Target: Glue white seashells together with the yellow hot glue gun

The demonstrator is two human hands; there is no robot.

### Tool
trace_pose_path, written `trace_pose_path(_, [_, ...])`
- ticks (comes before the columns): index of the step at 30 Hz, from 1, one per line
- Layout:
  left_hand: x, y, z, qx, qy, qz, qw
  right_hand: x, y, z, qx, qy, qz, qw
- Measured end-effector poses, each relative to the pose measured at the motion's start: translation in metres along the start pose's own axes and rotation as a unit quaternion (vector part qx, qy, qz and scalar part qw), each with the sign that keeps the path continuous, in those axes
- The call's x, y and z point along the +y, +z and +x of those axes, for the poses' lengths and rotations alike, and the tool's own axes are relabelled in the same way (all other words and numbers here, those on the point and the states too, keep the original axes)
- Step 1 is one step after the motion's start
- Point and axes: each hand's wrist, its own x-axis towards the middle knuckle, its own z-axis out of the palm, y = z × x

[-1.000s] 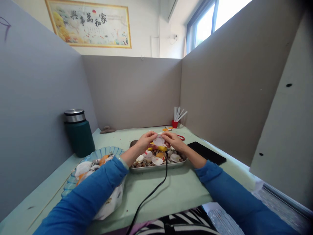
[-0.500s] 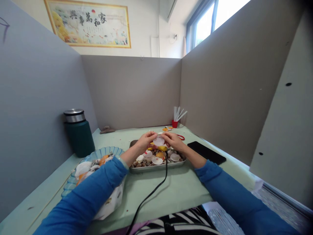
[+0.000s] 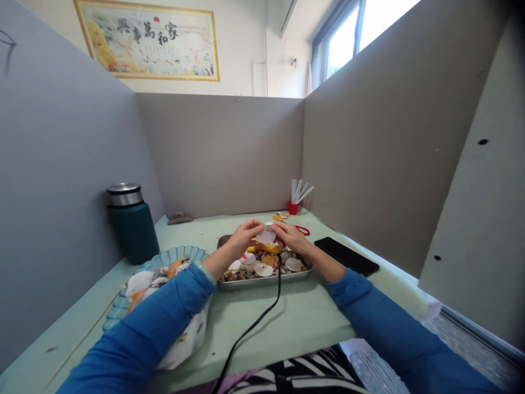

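Observation:
A pale, round, flat shell point(image 3: 266, 236) is held up over the metal tray point(image 3: 262, 279), between my two hands. My left hand point(image 3: 246, 234) pinches its left edge, and my right hand point(image 3: 287, 235) has its fingers closed at the right edge. Just below the shell lies a yellow corded tool point(image 3: 270, 249) that looks like a glue gun; its black cord point(image 3: 256, 319) runs toward me. Small dark shells or pebbles fill the tray, with several flat white shells point(image 3: 263, 269) and an orange one on top. My fingers hide part of the held shell.
To the left are a blue scalloped dish point(image 3: 112, 314) of shells and a green flask point(image 3: 133, 232). A black phone-like slab point(image 3: 346, 255), red-handled scissors point(image 3: 303, 230) and a red cup point(image 3: 293, 208) with white sticks are on the right. Grey partitions point(image 3: 221, 153) enclose the table.
The held shell tilts slightly differently between my fingers. Both hands stay in nearly the same place, and the tray and other things have not moved.

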Motion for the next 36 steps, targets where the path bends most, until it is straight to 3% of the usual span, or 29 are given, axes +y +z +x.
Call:
trace_pose_path(14, [0.001,0.002,-0.001,-0.036,0.014,0.033,0.999,0.01,-0.001,0.002,0.008,-0.011,-0.003,1.0])
trace_pose_path(21, [0.002,0.006,-0.002,-0.007,0.003,0.034,0.999,0.009,0.0,0.003,0.009,0.003,-0.013,1.0])
trace_pose_path(28, [-0.004,0.005,0.005,0.024,0.064,0.137,0.988,0.004,0.001,0.002,-0.002,0.019,-0.006,1.0])
trace_pose_path(31, [-0.007,0.001,0.008,0.046,0.117,0.218,0.968,0.004,0.001,0.002,-0.006,0.026,-0.001,1.0])
trace_pose_path(36, [-0.007,-0.001,0.008,0.033,0.21,0.412,0.886,0.006,0.001,0.003,-0.01,0.015,0.001,1.0])
